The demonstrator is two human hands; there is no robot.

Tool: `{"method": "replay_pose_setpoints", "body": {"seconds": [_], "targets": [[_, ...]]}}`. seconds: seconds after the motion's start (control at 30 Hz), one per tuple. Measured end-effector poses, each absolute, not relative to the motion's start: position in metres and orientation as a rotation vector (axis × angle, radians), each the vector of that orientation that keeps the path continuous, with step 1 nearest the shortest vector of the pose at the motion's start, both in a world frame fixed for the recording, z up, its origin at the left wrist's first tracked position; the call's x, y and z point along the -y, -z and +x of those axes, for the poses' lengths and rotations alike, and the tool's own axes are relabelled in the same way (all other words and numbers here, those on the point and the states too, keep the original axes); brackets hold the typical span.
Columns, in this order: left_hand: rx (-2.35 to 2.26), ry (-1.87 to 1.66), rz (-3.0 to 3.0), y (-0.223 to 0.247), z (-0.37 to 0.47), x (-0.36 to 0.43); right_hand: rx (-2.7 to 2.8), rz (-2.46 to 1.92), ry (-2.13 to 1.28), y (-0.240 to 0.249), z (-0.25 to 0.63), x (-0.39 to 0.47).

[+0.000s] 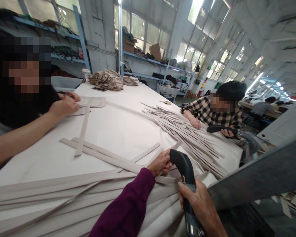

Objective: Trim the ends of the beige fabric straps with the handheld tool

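Note:
My left hand (161, 163), in a purple sleeve, is closed on a flat beige strip (175, 146) near the mouth of a curved black tube (185, 164). My right hand (199, 199) is wrapped round the lower part of this tube, which has a shiny metal section (192, 228) below the grip. Another beige strip (168, 179) passes between the two hands; its ends are hidden by the hands and the tube. Many long beige strips (64, 189) lie spread under my left forearm and to its left.
A white-covered table (118, 121) holds a pile of strips (180, 126), a folded beige stack (106, 80), a phone (99, 89) and a yellow cutter (165, 102). Co-workers sit left and right; the right one's hand (227, 132) holds a similar tube. A grey beam (261, 172) crosses at right.

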State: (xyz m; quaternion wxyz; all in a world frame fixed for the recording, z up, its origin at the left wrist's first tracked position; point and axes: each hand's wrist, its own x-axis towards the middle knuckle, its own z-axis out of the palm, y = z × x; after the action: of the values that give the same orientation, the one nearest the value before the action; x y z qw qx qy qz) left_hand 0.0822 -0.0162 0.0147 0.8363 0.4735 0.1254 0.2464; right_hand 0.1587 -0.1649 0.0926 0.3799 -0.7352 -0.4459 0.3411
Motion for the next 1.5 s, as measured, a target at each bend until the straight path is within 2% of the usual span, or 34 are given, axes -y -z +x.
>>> {"method": "replay_pose_setpoints", "body": {"seconds": [0.17, 0.77, 1.0, 1.3, 1.5], "targets": [[-0.274, -0.487, 1.043, -0.015, 0.081, 0.018, 1.087, -1.815, -0.785, -0.099, 0.167, 0.148], [-0.331, -0.506, 1.022, -0.015, 0.082, 0.017, 1.106, -1.83, -0.872, -0.107, 0.166, 0.158], [-0.351, -0.5, 1.009, -0.014, 0.081, 0.016, 1.022, -1.843, -0.734, -0.108, 0.183, 0.14], [-0.283, -0.55, 0.919, -0.009, 0.081, 0.009, 1.094, -1.87, -0.805, -0.103, 0.164, 0.173], [-0.314, -0.469, 0.987, -0.013, 0.078, 0.013, 1.113, -1.844, -0.72, -0.102, 0.165, 0.144]]}}
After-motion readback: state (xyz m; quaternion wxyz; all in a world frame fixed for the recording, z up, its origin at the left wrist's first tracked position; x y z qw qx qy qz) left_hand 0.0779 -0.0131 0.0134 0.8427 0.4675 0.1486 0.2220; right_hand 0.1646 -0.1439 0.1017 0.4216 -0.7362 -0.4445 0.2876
